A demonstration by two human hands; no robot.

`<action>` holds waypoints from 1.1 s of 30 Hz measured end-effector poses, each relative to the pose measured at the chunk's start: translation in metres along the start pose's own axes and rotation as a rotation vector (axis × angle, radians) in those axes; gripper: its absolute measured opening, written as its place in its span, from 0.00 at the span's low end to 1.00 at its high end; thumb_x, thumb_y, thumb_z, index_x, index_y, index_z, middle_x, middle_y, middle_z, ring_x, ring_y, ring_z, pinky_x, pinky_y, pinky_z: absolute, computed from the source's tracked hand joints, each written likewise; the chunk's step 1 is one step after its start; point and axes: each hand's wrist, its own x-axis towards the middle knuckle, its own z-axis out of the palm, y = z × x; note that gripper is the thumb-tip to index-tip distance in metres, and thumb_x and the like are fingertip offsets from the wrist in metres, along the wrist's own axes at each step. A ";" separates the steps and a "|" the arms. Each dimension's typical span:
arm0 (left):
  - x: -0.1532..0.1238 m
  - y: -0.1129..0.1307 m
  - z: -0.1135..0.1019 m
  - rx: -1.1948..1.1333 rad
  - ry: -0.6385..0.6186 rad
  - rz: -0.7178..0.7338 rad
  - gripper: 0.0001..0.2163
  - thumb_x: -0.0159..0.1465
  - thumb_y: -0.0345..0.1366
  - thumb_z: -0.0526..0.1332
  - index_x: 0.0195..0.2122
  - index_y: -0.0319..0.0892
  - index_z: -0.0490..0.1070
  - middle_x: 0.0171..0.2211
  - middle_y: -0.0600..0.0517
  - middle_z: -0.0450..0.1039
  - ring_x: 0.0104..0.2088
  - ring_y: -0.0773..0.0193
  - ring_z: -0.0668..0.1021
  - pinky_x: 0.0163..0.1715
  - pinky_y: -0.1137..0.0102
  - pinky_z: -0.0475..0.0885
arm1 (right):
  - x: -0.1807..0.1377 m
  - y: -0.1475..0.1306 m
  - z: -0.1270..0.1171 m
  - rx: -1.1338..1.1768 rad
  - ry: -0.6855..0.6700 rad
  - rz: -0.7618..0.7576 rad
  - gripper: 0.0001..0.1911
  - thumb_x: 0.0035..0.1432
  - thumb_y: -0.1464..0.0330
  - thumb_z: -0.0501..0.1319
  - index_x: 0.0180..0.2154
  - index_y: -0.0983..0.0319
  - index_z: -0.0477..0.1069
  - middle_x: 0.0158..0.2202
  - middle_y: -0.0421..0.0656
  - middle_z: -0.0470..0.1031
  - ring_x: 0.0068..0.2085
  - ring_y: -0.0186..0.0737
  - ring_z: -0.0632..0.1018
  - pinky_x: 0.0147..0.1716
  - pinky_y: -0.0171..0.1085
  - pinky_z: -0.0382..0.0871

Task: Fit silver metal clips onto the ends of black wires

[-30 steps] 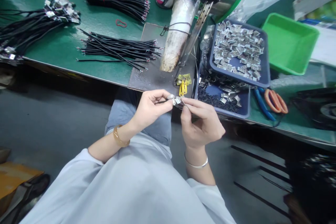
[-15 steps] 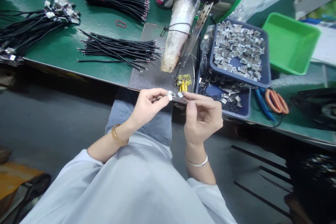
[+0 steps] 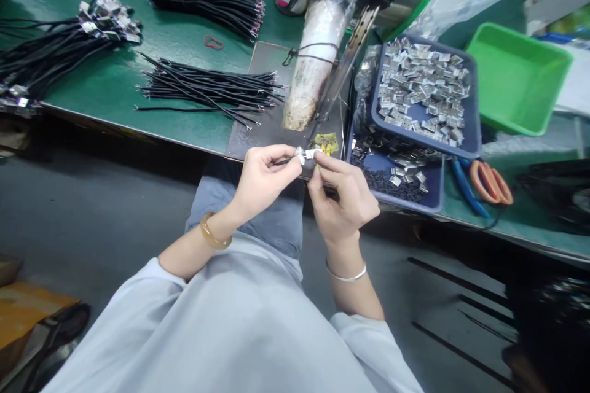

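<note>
My left hand (image 3: 265, 178) is closed in a pinch around small silver metal pieces (image 3: 300, 156). A short dark stretch, perhaps black cable, shows between its fingers. My right hand (image 3: 345, 196) pinches a small shiny metal clip (image 3: 311, 154) between thumb and forefinger, up against the pieces in my left hand. Whether the parts are joined cannot be made out. Just behind the fingertips, a yellow fixture (image 3: 328, 147) with a yellow-green pad sits at the edge of a dark plate (image 3: 249, 135). Its front is partly hidden by my right hand.
Black cables (image 3: 207, 86) lie loose left of the plate, with a banded bundle (image 3: 203, 5) behind. Finished-looking cables with metal ends (image 3: 108, 18) lie far left. A foil-wrapped tube (image 3: 318, 43) overhangs the plate. At right are a blue tray of metal clips (image 3: 474, 104), a green tray (image 3: 516, 80) and orange-handled scissors (image 3: 491, 182).
My right hand has moved slightly left and its thumb has come up to the forefinger. The clip now meets the pieces in my left hand, where a gap showed before.
</note>
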 end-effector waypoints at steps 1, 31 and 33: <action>0.002 0.000 0.000 0.009 -0.001 0.015 0.07 0.55 0.34 0.65 0.23 0.36 0.76 0.21 0.55 0.70 0.23 0.73 0.68 0.23 0.78 0.64 | 0.002 0.001 0.001 -0.008 0.003 -0.017 0.10 0.59 0.79 0.64 0.35 0.59 0.70 0.40 0.44 0.84 0.38 0.36 0.85 0.38 0.32 0.80; 0.008 0.001 -0.003 0.063 -0.010 0.050 0.07 0.55 0.34 0.64 0.25 0.35 0.78 0.21 0.56 0.68 0.22 0.75 0.65 0.22 0.80 0.65 | 0.010 0.000 0.004 0.078 -0.011 0.125 0.07 0.58 0.78 0.66 0.35 0.61 0.72 0.43 0.45 0.84 0.43 0.41 0.85 0.37 0.32 0.81; 0.008 0.003 -0.003 0.088 -0.009 0.065 0.06 0.55 0.33 0.63 0.25 0.35 0.77 0.19 0.57 0.65 0.21 0.76 0.63 0.21 0.81 0.64 | 0.011 -0.001 0.004 0.093 -0.021 0.144 0.07 0.58 0.78 0.66 0.35 0.61 0.72 0.42 0.44 0.84 0.44 0.41 0.85 0.38 0.32 0.81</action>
